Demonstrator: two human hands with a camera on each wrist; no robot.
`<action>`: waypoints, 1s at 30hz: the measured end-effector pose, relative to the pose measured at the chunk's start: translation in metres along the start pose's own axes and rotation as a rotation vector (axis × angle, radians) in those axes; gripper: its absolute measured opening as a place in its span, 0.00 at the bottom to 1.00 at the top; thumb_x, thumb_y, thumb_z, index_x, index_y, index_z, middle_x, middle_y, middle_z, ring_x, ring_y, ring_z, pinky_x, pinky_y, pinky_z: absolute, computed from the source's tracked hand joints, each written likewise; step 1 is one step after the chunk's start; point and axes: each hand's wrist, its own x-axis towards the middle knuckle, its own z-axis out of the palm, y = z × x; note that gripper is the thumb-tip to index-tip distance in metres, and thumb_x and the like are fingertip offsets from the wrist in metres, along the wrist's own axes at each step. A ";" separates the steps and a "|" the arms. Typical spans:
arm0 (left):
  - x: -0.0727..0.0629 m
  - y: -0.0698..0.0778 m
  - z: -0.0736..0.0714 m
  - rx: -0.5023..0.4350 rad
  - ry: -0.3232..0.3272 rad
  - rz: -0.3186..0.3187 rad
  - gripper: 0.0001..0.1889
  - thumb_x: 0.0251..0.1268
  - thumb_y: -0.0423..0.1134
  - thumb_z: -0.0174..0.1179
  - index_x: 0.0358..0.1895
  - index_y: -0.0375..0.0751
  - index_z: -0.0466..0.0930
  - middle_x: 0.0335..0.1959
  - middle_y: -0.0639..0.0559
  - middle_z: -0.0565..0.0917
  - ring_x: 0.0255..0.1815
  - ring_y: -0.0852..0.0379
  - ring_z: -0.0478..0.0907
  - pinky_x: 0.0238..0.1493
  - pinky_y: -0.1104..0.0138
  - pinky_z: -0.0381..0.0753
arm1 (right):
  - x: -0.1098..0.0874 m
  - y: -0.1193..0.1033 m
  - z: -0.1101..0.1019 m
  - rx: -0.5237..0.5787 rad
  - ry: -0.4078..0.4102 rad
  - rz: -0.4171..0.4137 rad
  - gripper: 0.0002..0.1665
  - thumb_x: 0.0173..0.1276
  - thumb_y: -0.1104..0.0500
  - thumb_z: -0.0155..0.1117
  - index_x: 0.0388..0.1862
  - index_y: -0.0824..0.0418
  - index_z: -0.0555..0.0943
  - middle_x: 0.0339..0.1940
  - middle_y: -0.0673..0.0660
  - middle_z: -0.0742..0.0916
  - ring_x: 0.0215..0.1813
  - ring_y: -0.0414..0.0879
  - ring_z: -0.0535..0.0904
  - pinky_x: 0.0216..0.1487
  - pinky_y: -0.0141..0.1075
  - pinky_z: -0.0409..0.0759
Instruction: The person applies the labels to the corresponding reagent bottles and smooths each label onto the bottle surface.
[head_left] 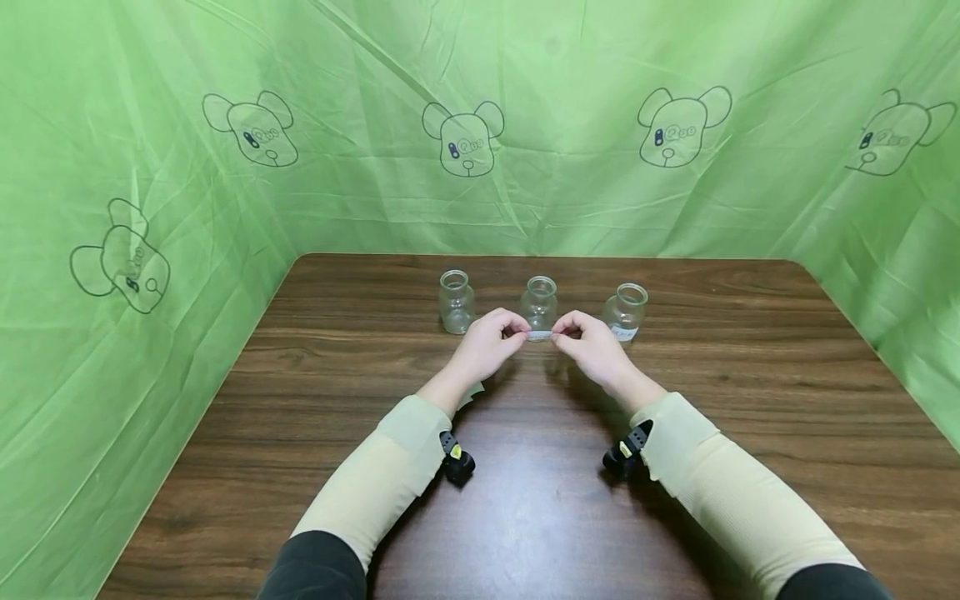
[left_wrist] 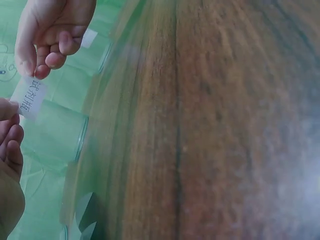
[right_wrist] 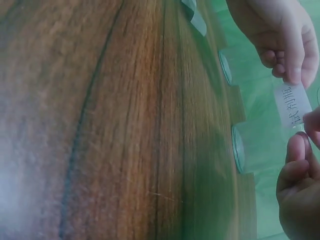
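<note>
Between my two hands a small white label [left_wrist: 33,95] with handwritten characters is stretched flat. My left hand [head_left: 484,343] pinches one end of it with thumb and fingertips. The other end is pinched the same way by my right hand [head_left: 589,346]. Just behind the label stands the middle clear glass jar [head_left: 541,304], upright and without a lid; whether the label touches its glass I cannot tell. A similar jar [head_left: 456,304] stands to the left, and no label shows on it. On the right-hand jar [head_left: 625,310], a white label [head_left: 623,333] sits low on the front.
A piece of pale green paper [head_left: 471,394] lies on the brown wooden table [head_left: 345,375] beneath my left wrist. Green cloth [head_left: 555,200] with drawn bear heads hangs behind the table and along its sides.
</note>
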 end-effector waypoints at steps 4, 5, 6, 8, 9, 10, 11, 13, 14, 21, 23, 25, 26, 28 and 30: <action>0.003 0.000 0.000 0.013 0.000 -0.011 0.05 0.61 0.36 0.60 0.38 0.42 0.81 0.34 0.54 0.79 0.35 0.60 0.74 0.39 0.70 0.73 | 0.003 0.001 0.000 -0.022 0.003 0.004 0.05 0.61 0.62 0.63 0.35 0.63 0.78 0.31 0.56 0.82 0.35 0.49 0.75 0.37 0.36 0.71; 0.004 0.000 0.000 0.013 0.003 -0.013 0.05 0.61 0.36 0.60 0.38 0.42 0.81 0.33 0.54 0.79 0.35 0.60 0.74 0.39 0.70 0.73 | 0.003 0.001 0.000 -0.027 0.004 0.003 0.05 0.61 0.62 0.63 0.34 0.63 0.78 0.30 0.56 0.81 0.35 0.49 0.75 0.37 0.36 0.71; 0.005 0.000 0.000 0.012 0.005 -0.017 0.04 0.61 0.36 0.60 0.38 0.42 0.81 0.33 0.54 0.79 0.35 0.60 0.74 0.39 0.69 0.73 | 0.004 0.001 0.001 -0.032 0.006 0.004 0.05 0.61 0.62 0.63 0.34 0.63 0.78 0.30 0.55 0.81 0.35 0.49 0.74 0.37 0.37 0.71; 0.007 0.000 0.001 0.014 0.009 -0.026 0.04 0.61 0.36 0.60 0.38 0.42 0.81 0.33 0.54 0.79 0.35 0.60 0.74 0.39 0.70 0.73 | 0.007 0.003 0.001 -0.046 0.013 0.004 0.05 0.61 0.62 0.63 0.34 0.63 0.78 0.29 0.55 0.81 0.34 0.48 0.74 0.37 0.37 0.71; 0.008 0.000 0.001 0.013 0.010 -0.032 0.04 0.61 0.36 0.60 0.38 0.42 0.81 0.33 0.54 0.78 0.35 0.60 0.74 0.39 0.70 0.73 | 0.007 0.003 0.001 -0.050 0.016 0.007 0.05 0.61 0.61 0.63 0.33 0.63 0.78 0.28 0.55 0.81 0.33 0.48 0.74 0.37 0.37 0.71; 0.009 0.001 0.001 0.014 0.011 -0.038 0.05 0.61 0.36 0.60 0.38 0.42 0.81 0.32 0.54 0.78 0.35 0.60 0.74 0.39 0.70 0.73 | 0.008 0.003 0.001 -0.056 0.019 0.008 0.05 0.61 0.61 0.62 0.33 0.63 0.78 0.28 0.54 0.81 0.33 0.47 0.74 0.36 0.37 0.71; 0.010 0.001 0.002 0.014 0.011 -0.045 0.05 0.61 0.36 0.60 0.38 0.42 0.81 0.32 0.54 0.78 0.34 0.61 0.74 0.39 0.70 0.73 | 0.009 0.004 0.001 -0.059 0.024 0.008 0.05 0.61 0.61 0.62 0.33 0.63 0.78 0.28 0.54 0.81 0.33 0.47 0.74 0.36 0.37 0.71; 0.011 0.001 0.003 0.005 0.011 -0.058 0.05 0.61 0.36 0.60 0.38 0.42 0.81 0.32 0.55 0.79 0.35 0.61 0.74 0.39 0.71 0.73 | 0.010 0.004 0.001 -0.050 0.027 0.010 0.05 0.61 0.61 0.62 0.32 0.63 0.78 0.27 0.55 0.81 0.33 0.48 0.73 0.35 0.36 0.70; 0.011 0.001 0.003 -0.011 0.012 -0.067 0.05 0.60 0.36 0.60 0.39 0.41 0.81 0.32 0.54 0.79 0.34 0.60 0.75 0.38 0.70 0.73 | 0.010 0.004 0.001 -0.033 0.024 0.011 0.05 0.61 0.62 0.62 0.32 0.63 0.78 0.27 0.57 0.81 0.32 0.48 0.74 0.34 0.35 0.70; 0.010 -0.009 0.005 -0.168 0.023 -0.141 0.08 0.59 0.36 0.62 0.40 0.38 0.80 0.32 0.52 0.81 0.34 0.60 0.76 0.38 0.70 0.75 | 0.008 0.004 0.002 0.178 -0.030 0.053 0.05 0.64 0.65 0.60 0.35 0.67 0.75 0.28 0.68 0.80 0.27 0.52 0.75 0.23 0.28 0.68; 0.010 -0.014 0.007 -0.181 0.012 -0.156 0.08 0.59 0.38 0.63 0.39 0.39 0.80 0.32 0.53 0.82 0.34 0.60 0.76 0.37 0.71 0.75 | 0.008 0.006 0.003 0.209 -0.044 0.061 0.06 0.65 0.65 0.60 0.36 0.69 0.74 0.27 0.65 0.81 0.27 0.52 0.76 0.23 0.29 0.69; 0.009 -0.015 0.007 -0.189 0.000 -0.158 0.07 0.60 0.39 0.62 0.38 0.40 0.80 0.32 0.54 0.82 0.34 0.60 0.76 0.36 0.70 0.75 | 0.007 0.006 0.004 0.212 -0.063 0.068 0.07 0.65 0.65 0.60 0.37 0.69 0.74 0.27 0.62 0.81 0.29 0.54 0.77 0.24 0.29 0.70; 0.009 -0.015 0.007 -0.187 -0.006 -0.153 0.06 0.60 0.39 0.62 0.37 0.41 0.79 0.32 0.54 0.81 0.34 0.60 0.76 0.36 0.70 0.75 | 0.007 0.007 0.004 0.190 -0.071 0.067 0.07 0.65 0.64 0.60 0.37 0.69 0.74 0.26 0.60 0.82 0.29 0.54 0.77 0.24 0.30 0.71; 0.009 -0.014 0.006 -0.189 -0.016 -0.136 0.05 0.60 0.38 0.62 0.34 0.41 0.78 0.31 0.54 0.81 0.34 0.60 0.76 0.36 0.69 0.75 | 0.007 0.007 0.003 0.130 -0.075 0.064 0.07 0.65 0.63 0.61 0.36 0.67 0.75 0.27 0.59 0.83 0.29 0.54 0.77 0.25 0.31 0.71; 0.009 -0.012 0.005 -0.184 -0.026 -0.118 0.04 0.59 0.36 0.61 0.32 0.40 0.77 0.29 0.54 0.80 0.33 0.60 0.75 0.37 0.69 0.74 | 0.006 0.007 0.002 0.024 -0.063 0.032 0.07 0.63 0.62 0.62 0.36 0.65 0.76 0.29 0.58 0.83 0.31 0.51 0.77 0.29 0.33 0.73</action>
